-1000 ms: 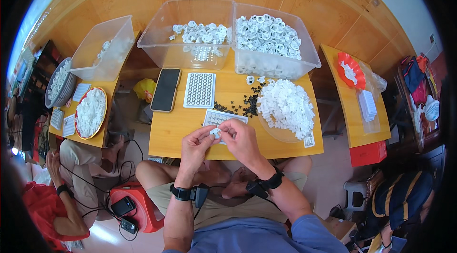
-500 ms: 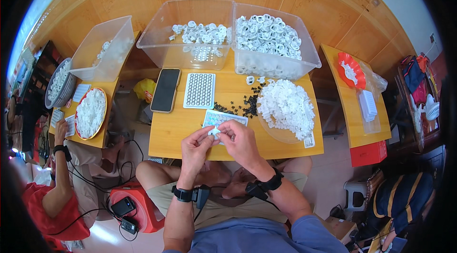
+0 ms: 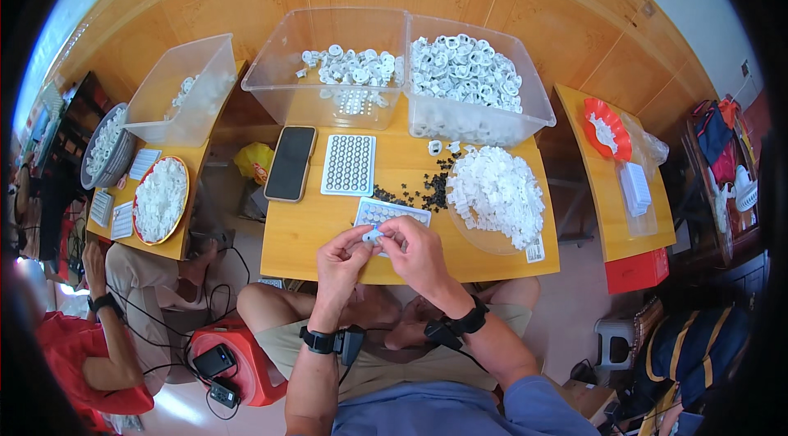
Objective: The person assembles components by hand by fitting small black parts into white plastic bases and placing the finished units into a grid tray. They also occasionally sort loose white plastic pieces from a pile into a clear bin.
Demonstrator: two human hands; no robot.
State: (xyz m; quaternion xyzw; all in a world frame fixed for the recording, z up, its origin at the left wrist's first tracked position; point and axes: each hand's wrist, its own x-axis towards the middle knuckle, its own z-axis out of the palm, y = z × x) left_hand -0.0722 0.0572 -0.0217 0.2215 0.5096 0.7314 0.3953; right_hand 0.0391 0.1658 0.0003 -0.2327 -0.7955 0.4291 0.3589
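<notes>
Between my two hands is a small white plastic part (image 3: 373,235) with a bluish patch on top. My left hand (image 3: 343,259) pinches it from the left with thumb and fingertips. From the right, the closed fingers of my right hand (image 3: 416,250) grip it too, covering much of it. Just beyond them lies a tray of small round pieces (image 3: 392,211), partly hidden by my fingers. A second tray with rows of round pieces (image 3: 349,165) rests farther back. Small black pieces (image 3: 435,190) are scattered beside a big heap of white plastic pieces (image 3: 497,194).
A phone (image 3: 290,163) lies left of the trays. Two clear bins (image 3: 328,103) (image 3: 484,126) of white parts stand along the back. To the left, a person in red (image 3: 90,362) sits by a side table with a plate of white pieces (image 3: 160,198). A red dish (image 3: 621,140) sits right.
The view has shifted slightly, so the table appears a little lower. My fingers have shifted around the white part, showing its bluish patch. The other person's hand has drawn back from the small trays.
</notes>
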